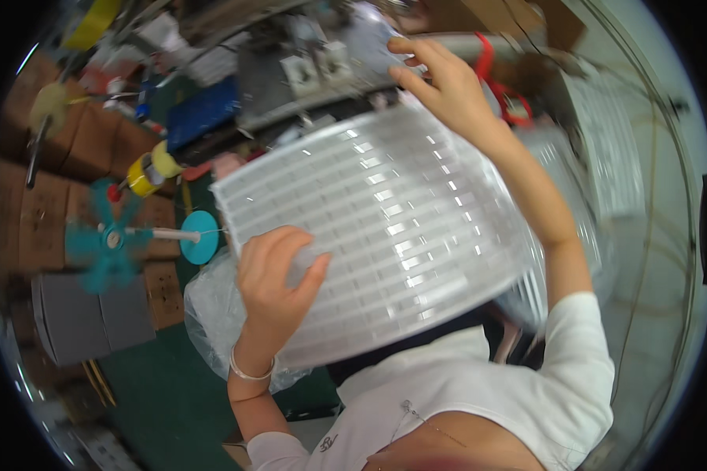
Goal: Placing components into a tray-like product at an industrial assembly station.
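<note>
A wide translucent plastic tray (353, 235) with rows of narrow slots lies across in front of me, tilted. Over its left part is my left hand (275, 275), its fingers curled and the thumb out to the side. A pale, blurred patch shows between thumb and fingers; its kind I cannot make out. My right hand (448, 90) reaches past the tray's far edge toward the workbench, with thumb and forefinger apart and nothing visible between them. Near its fingertips, a metal fixture with white blocks (316, 71) stands on the bench.
A small teal fan (111, 238) is at the left, near brown cartons (43, 212) and a grey box (71, 314). A blue bin (204, 114) sits by the bench. Clear plastic bagging (216, 306) hangs below the tray's left side. More clear trays (605, 149) stand at the right.
</note>
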